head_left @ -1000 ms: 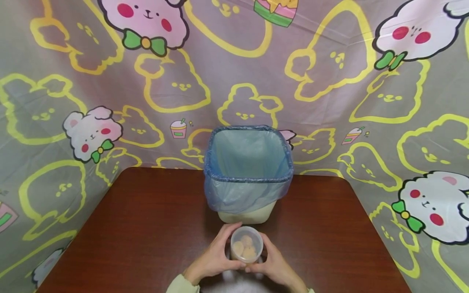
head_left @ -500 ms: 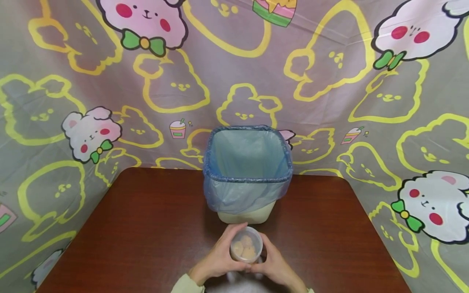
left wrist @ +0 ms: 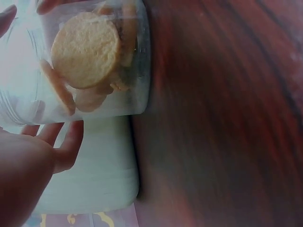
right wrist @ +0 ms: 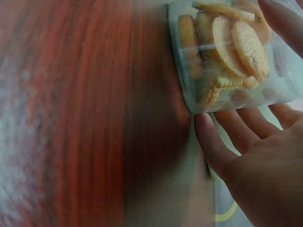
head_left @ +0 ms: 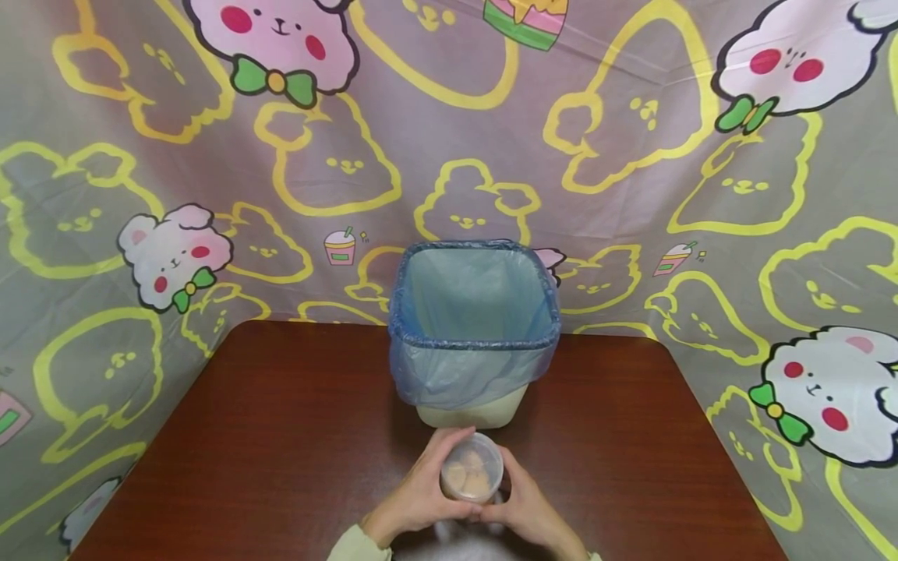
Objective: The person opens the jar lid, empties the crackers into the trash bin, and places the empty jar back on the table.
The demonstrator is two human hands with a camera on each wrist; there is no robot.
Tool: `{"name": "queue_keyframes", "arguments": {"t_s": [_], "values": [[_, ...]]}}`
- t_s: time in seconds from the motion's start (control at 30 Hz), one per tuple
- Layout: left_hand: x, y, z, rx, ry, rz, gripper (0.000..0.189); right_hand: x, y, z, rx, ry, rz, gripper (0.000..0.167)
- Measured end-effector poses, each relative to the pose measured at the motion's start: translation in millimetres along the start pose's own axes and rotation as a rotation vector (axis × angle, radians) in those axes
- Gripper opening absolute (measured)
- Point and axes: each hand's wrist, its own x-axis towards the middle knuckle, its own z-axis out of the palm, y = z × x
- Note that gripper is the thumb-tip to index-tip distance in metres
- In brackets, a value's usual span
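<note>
A clear round plastic jar (head_left: 486,442) stands near the front of the table, its top facing up toward the head camera. Inside it are several round, light-brown cookies (left wrist: 85,49), some flat against the wall and some on edge. My left hand (head_left: 424,487) grips the jar from the left, fingers reaching round the far side of the top. From the right, my right hand (head_left: 532,502) holds the same jar with curled fingers (right wrist: 241,130) at its side. Both thumbs meet at the near side. The wrist views show the jar's base close to the wood surface.
A pale bin (head_left: 477,417) lined with a blue plastic bag (head_left: 463,374) stands right behind the jar. The dark red-brown table (head_left: 295,436) spreads to both sides. A cartoon-printed cloth (head_left: 603,195) hangs round the back and sides.
My left hand has turned slightly, its fingers sliding rightward over the far edge of the jar's top. The right hand and the jar stay almost in place.
</note>
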Motion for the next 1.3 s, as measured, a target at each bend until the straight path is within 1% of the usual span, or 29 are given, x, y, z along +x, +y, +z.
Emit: {"name": "queue_keyframes", "arguments": {"t_s": [0.1,0.2,0.33,0.4,0.57,0.73,0.9,1.0,1.07,1.13,1.2,1.3], "values": [[-0.3,0.0,-1.0,-0.006,0.005,0.050,0.090,-0.4,0.4,-0.1,-0.007,-0.001,-0.007,0.087],[-0.2,0.4,-1.9,-0.018,0.007,0.080,0.085,-0.6,0.4,0.0,-0.005,-0.006,-0.012,0.086],[-0.2,1.2,-2.4,-0.024,0.002,0.058,0.080,-0.8,-0.6,0.6,0.009,-0.012,-0.009,0.085],[-0.4,2.2,-2.8,-0.029,-0.004,0.034,0.078,-0.9,-1.3,1.0,0.012,-0.012,-0.006,0.085],[-0.4,4.6,-3.5,-0.016,0.001,0.025,0.076,-0.7,-2.3,2.2,-0.006,0.000,-0.011,0.082],[-0.1,4.8,-3.9,0.002,0.013,0.042,0.075,-0.6,-2.1,3.2,-0.023,-0.003,-0.049,0.078],[-0.2,4.6,-6.2,0.015,0.033,0.085,0.073,-0.7,-4.2,4.9,-0.060,-0.007,-0.108,0.084],[-0.2,4.7,-8.0,0.008,0.033,0.098,0.074,-0.7,-7.4,6.9,-0.092,0.015,-0.095,0.092],[-0.3,5.1,-9.1,-0.001,0.031,0.103,0.074,-0.6,-9.4,8.3,-0.129,0.045,-0.080,0.095],[-0.5,5.1,-10.0,-0.003,0.031,0.112,0.075,-0.3,-11.1,9.7,-0.173,0.077,-0.065,0.095],[-1.0,5.0,-11.0,-0.004,0.033,0.118,0.075,0.2,-11.9,10.6,-0.211,0.104,-0.068,0.094],[-2.1,4.1,-12.3,-0.001,0.036,0.119,0.073,0.8,-12.7,11.5,-0.228,0.123,-0.057,0.090]]}}
